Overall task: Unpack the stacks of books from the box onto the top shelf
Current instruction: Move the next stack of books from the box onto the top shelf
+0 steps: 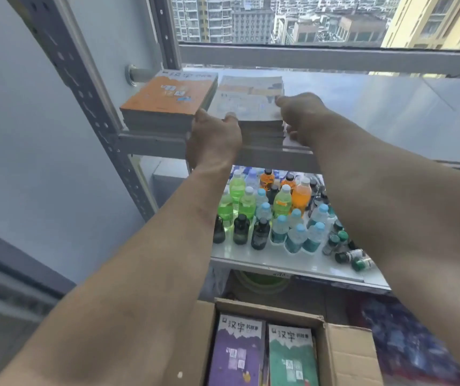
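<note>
A stack of books with a pale illustrated cover [248,100] sits at the front of the top shelf [376,107]. My left hand [213,137] grips its left front corner and my right hand [302,115] grips its right side, thumb on the cover. Just left of it lies an orange-covered stack [167,100], against the shelf's left post. Down at the bottom of the view the open cardboard box [343,355] holds a purple-covered stack [237,349] and a green-covered stack [291,358], side by side.
The shelf below carries several drink bottles [278,213], some lying on their sides at the right. A perforated grey upright [84,87] frames the left side. The top shelf's surface stretches bare to the right under the window [306,20]. A patterned cloth [407,341] lies right of the box.
</note>
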